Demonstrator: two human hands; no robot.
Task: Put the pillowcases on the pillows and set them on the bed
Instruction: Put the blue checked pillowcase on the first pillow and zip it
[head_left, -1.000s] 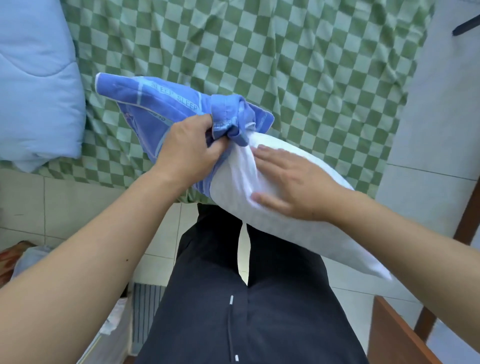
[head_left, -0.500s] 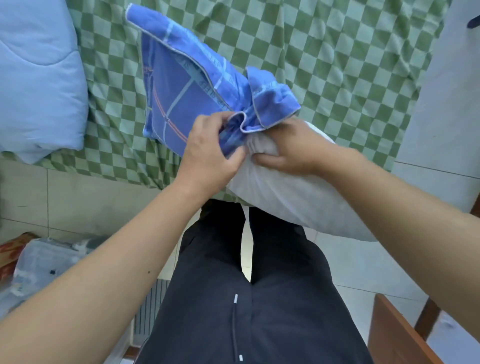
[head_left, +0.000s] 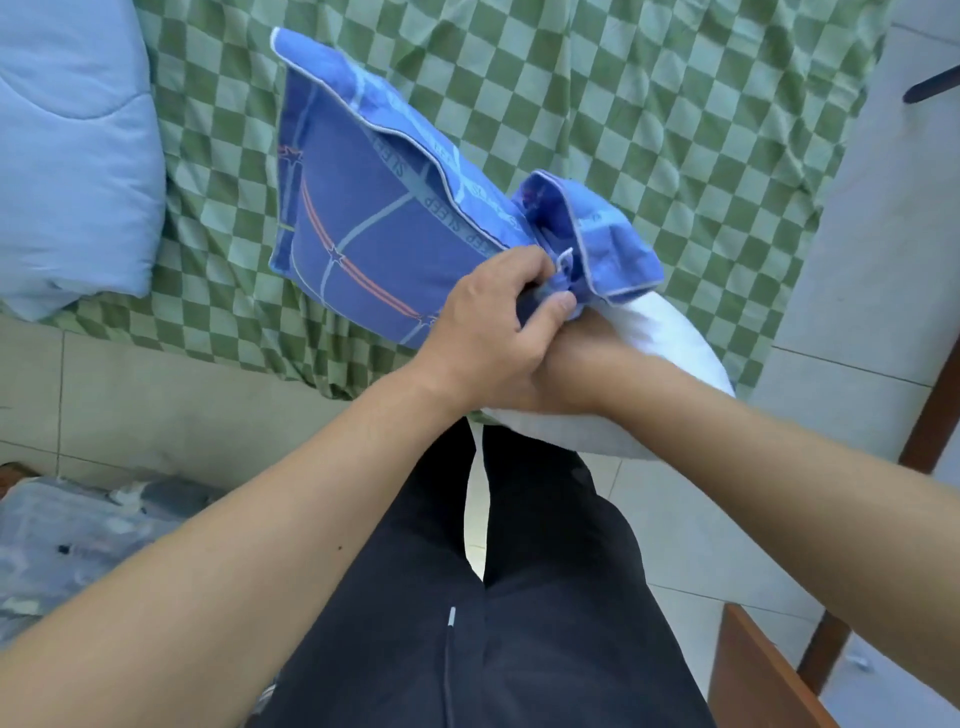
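The pillowcase lies up and to the left of the left hand, its long axis running diagonally toward the pillow at lower right, over the bed. That hand pinches the bunched opening. The right hand lies mostly hidden beneath it against the pillow; its grip cannot be told.
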